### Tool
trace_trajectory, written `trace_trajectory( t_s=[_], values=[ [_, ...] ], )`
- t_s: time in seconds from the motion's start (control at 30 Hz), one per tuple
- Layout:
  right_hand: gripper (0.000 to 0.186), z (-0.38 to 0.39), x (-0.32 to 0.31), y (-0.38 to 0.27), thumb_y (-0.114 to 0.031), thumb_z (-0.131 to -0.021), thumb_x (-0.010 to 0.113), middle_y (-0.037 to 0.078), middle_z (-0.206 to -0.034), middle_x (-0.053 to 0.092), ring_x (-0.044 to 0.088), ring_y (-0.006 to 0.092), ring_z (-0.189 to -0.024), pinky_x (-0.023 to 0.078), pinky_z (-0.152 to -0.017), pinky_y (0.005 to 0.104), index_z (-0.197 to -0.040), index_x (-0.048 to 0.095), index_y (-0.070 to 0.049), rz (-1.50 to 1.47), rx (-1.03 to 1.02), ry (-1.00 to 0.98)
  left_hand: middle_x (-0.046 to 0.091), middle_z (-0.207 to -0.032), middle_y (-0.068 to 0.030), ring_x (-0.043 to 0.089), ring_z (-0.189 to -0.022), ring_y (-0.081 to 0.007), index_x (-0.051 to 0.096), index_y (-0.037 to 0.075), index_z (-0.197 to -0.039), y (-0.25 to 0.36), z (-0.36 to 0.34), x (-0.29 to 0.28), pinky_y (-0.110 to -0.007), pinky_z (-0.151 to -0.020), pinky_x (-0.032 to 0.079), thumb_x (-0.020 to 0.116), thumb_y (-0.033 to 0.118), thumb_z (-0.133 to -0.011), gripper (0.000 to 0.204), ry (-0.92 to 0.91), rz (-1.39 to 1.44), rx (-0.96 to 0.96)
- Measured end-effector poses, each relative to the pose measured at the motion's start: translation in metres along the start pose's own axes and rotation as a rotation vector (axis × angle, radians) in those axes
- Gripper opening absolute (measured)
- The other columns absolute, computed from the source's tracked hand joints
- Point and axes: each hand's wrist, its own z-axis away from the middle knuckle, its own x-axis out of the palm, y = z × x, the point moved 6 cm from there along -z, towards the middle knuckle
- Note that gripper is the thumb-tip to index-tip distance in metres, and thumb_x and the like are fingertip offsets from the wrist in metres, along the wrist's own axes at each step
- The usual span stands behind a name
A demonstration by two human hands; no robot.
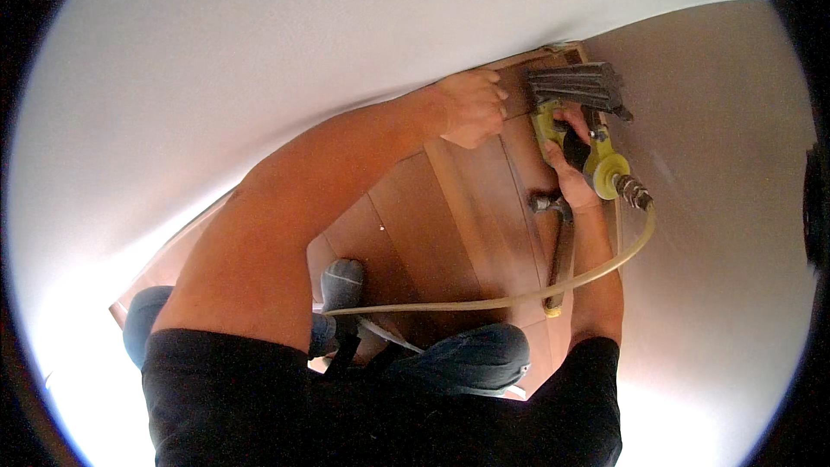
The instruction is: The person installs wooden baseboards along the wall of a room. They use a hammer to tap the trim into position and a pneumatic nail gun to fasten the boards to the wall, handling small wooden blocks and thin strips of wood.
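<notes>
My right hand (571,183) is wrapped round the handle of a yellow-green and black air nailer (612,164). The nailer's dark ribbed part (575,86) points toward the far corner of the wood plank floor. A pale air hose (519,301) runs from its metal coupling, curving back toward my legs. To the left of the nailer, my left hand (474,108) is closed with its fingers curled, low over the planks by the wall's foot. What lies under those fingers, if anything, is hidden. A hammer (560,264) lies on the floor beside my right forearm.
White wall (328,26) bounds the floor on the far side, and a greyish wall (709,121) stands close on the right. Brown planks (424,216) cover the floor. My jeans-clad knee (471,359) and grey-socked foot (343,284) are near me.
</notes>
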Motion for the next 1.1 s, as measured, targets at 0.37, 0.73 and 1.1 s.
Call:
trace_trajectory(
  t_s=[0.37, 0.73, 1.1],
  values=[
    [0.04, -0.009, 0.007, -0.007, -0.001, -0.085, 0.076, 0.008, -0.125, 0.069, 0.06, 0.0202, -0.12, 0.043, -0.111, 0.0363, -0.124, 0.066, -0.001, -0.112, -0.025, 0.047, 0.073, -0.102, -0.0077, 0.064, -0.111, -0.0305, 0.075, 0.011, -0.088, 0.0, 0.002, 0.002, -0.049, -0.099, 0.05, 0.06, 0.028, -0.087, 0.023, 0.023, 0.021, 0.015],
    [0.039, -0.009, 0.006, -0.015, 0.003, -0.085, 0.073, 0.01, -0.126, 0.069, 0.06, 0.0216, -0.123, 0.042, -0.113, 0.0368, -0.124, 0.067, 0.0, -0.074, 0.034, 0.051, 0.076, -0.104, -0.0042, 0.064, -0.117, -0.0255, 0.08, 0.014, -0.09, 0.002, 0.002, -0.006, -0.045, -0.107, 0.043, 0.063, 0.028, -0.081, 0.025, -0.041, -0.029, -0.024],
    [0.052, 0.002, 0.004, -0.003, -0.008, -0.085, 0.078, 0.01, -0.13, 0.068, 0.061, 0.0253, -0.123, 0.045, -0.111, 0.0377, -0.135, 0.064, -0.003, -0.215, 0.105, 0.099, 0.073, -0.101, -0.005, 0.066, -0.106, -0.0288, 0.076, 0.015, -0.089, -0.001, 0.001, 0.002, -0.048, -0.096, 0.05, 0.064, 0.03, -0.083, 0.021, 0.027, -0.021, 0.007]
  ],
)
